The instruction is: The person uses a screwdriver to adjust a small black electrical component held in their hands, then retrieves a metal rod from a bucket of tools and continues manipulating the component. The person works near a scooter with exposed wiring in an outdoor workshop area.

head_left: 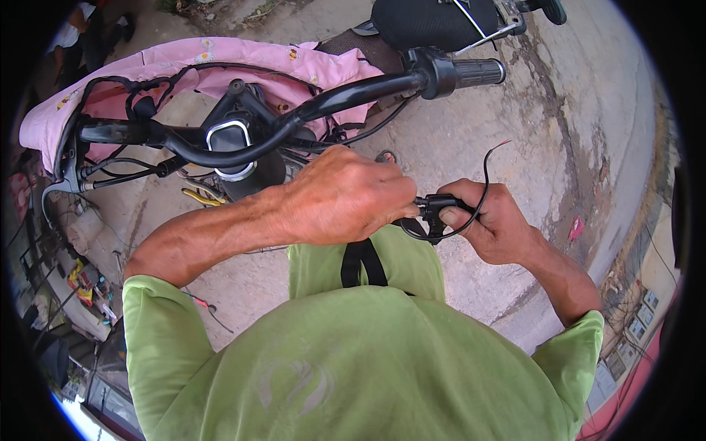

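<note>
My right hand (494, 224) is closed around a black brake lever bracket (434, 207), thumb pressed on its side. From the bracket a thin black wire (486, 176) loops below, then rises past my right hand to a reddish bare tip. My left hand (353, 195) pinches the bracket's left end, its fingertips partly hidden behind the fist. Both hands are in front of my body, just nearer than the black handlebar (294, 121). The handlebar's right end carries a ribbed grip (478, 72); at its left end is a silver lever (55, 192).
A pink quilted cover (184, 57) drapes over the vehicle's front. Beyond the handlebar is a black padded seat-like part (434, 22). Yellow-handled pliers (202, 192) lie below the bar, left of the stem. Another person (81, 37) is at the far left.
</note>
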`<action>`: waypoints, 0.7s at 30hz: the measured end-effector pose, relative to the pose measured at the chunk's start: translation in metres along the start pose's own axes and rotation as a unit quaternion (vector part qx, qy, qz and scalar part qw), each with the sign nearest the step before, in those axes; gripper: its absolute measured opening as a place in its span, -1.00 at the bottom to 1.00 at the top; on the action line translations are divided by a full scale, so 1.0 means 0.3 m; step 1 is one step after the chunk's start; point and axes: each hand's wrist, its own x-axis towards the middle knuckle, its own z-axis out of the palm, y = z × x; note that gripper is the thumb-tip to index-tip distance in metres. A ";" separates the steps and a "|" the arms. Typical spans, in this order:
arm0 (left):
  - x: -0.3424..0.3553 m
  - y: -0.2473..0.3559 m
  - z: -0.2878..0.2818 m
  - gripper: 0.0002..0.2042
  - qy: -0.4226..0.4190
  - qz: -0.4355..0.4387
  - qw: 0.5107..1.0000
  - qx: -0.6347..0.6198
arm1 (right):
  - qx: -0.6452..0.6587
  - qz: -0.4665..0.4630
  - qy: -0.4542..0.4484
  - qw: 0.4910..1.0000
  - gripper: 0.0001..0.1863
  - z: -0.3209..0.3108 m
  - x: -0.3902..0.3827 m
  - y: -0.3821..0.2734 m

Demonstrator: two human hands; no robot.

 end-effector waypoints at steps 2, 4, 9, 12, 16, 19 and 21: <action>-0.002 0.006 -0.007 -0.70 -0.002 0.005 1.000 0.025 | 0.131 0.136 -0.085 0.978 -0.67 -0.029 0.018 -0.005; -0.005 -0.001 0.001 -0.68 -0.001 0.009 0.999 0.032 | 0.267 0.245 -0.148 0.920 -0.67 -0.051 0.048 -0.014; 0.000 -0.003 -0.019 -0.71 -0.030 -0.053 0.996 -0.064 | 0.237 0.212 -0.113 0.941 -0.68 -0.029 0.031 -0.028; 0.023 -0.006 -0.044 -0.73 -0.051 -0.117 0.978 -0.168 | 0.108 0.113 -0.032 0.987 -0.70 -0.017 0.013 -0.053; 0.030 -0.007 -0.061 -0.75 -0.091 -0.155 0.962 -0.206 | -0.059 -0.029 0.063 0.996 -0.74 0.011 0.012 -0.052; 0.029 -0.017 -0.045 -0.77 -0.069 -0.128 0.970 -0.194 | -0.167 -0.068 0.082 0.980 -0.77 0.001 0.012 -0.061; 0.029 -0.021 -0.036 -0.78 -0.047 -0.089 0.982 -0.160 | -0.153 -0.042 0.075 0.985 -0.77 -0.002 0.009 -0.074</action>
